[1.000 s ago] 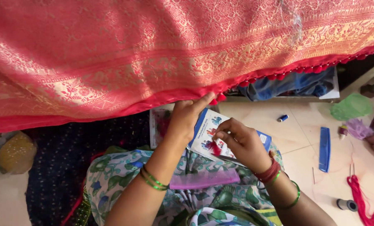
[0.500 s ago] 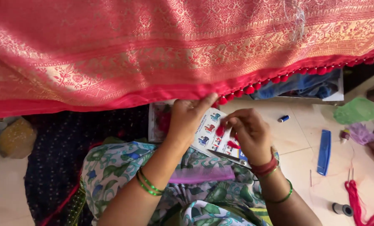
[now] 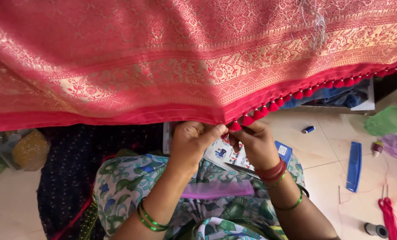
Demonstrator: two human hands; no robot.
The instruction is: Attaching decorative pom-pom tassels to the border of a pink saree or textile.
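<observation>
A red and gold woven cloth (image 3: pixel 176 58) hangs across the top of the view, with a row of small red tassel balls (image 3: pixel 305 92) along its right hem. My left hand (image 3: pixel 190 141) pinches the red hem edge. My right hand (image 3: pixel 254 143) is right beside it, fingers closed on a red tassel (image 3: pixel 235 126) at the hem. A printed card (image 3: pixel 227 154) lies on my lap under both hands. A purple comb (image 3: pixel 216 190) rests on my patterned green dress (image 3: pixel 127 182).
On the tiled floor to the right lie a blue comb (image 3: pixel 354 166), a small blue thread spool (image 3: pixel 308 130), a dark spool (image 3: pixel 376 230), red thread (image 3: pixel 388 213) and a green bag (image 3: pixel 389 121). Dark dotted fabric (image 3: pixel 69 164) lies to the left.
My right hand has risen from the card on my lap up to the hem with the red tassel. My left hand stays on the hem edge. The view has shifted a little.
</observation>
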